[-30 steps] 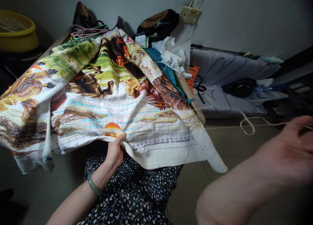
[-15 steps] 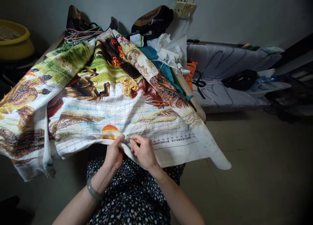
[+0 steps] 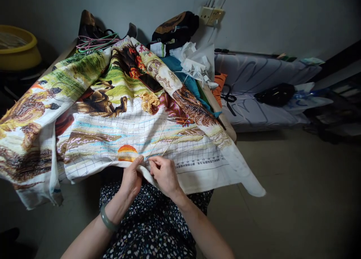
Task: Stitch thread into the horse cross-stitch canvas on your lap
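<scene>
A large cross-stitch cloth, partly stitched in colour over a printed grid, spreads across the table and down to my lap. My left hand is closed on its near edge, thumb on top, just below a stitched orange sun. Right beside it, my right hand is closed in a pinch at the cloth's surface; whatever lies between the fingertips is too small to make out. A pale loose thread runs over the grid above my right hand. Printed characters line the lower margin.
On the cloth lie a dark phone, a bundle of yellow thread and orange-handled scissors. Behind are a black bag, white plastic bags and pink and green cords. A yellow basin stands left, a covered sofa right.
The view has tilted very slightly. Both hands stay at the same spot on the cloth, with hardly any visible movement.
</scene>
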A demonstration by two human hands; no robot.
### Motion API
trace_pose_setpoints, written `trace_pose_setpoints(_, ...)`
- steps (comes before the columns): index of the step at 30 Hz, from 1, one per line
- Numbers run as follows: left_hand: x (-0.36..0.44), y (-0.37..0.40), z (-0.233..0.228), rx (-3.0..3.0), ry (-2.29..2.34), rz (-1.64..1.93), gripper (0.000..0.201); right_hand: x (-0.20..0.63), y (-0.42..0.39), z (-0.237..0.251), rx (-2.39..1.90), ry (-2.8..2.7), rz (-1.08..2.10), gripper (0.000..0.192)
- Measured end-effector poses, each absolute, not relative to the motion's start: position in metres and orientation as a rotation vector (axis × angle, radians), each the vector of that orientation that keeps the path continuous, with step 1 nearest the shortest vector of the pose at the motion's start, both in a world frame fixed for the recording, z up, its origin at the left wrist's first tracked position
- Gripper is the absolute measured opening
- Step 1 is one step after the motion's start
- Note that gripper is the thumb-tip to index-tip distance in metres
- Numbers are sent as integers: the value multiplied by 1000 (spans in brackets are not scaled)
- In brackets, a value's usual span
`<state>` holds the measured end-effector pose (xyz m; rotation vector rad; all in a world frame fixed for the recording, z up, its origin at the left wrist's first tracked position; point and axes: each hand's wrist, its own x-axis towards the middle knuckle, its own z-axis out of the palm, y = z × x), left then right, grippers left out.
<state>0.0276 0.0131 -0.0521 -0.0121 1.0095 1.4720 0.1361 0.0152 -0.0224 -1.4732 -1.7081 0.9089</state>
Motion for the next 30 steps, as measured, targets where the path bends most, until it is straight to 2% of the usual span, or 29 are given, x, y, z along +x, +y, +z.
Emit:
trace_pose_setpoints(6,29,13,-47,2,1012,1488,23,131,14,-26,-1516,-1742,779,20)
trace_pose_setpoints(12,28,15,-48,-1,1075,1473,22,132,12,-37,-1439,-1581,998,13)
trace_pose_setpoints(30,30,11,-49,41,1030,1434,21,124,17,-37,-1439,-1217,1158,8)
